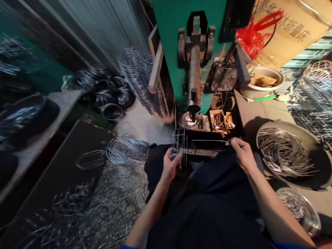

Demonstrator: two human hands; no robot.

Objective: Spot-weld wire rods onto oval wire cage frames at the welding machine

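My left hand (171, 164) is closed on a small wire frame (183, 136), a cage of crossed metal wires standing over my lap. In the fingertips of my right hand (241, 152) is one end of a thin bent wire (207, 140), pinched between thumb and finger. The wire stretches left toward the frame; whether the two touch is hard to tell. Just ahead of both hands is the green machine (168, 20), with a thick metal arm (195, 76) pointing down toward a round lower plate (187, 121).
A wide bowl of bent wires (282, 152) stands at right, with a metal bowl of small parts (293, 204) nearer me. Left are stacked wire rings (127, 150) and a loose wire heap (114, 204). A small fan (225, 76) and a white bucket (267, 90) sit beyond.
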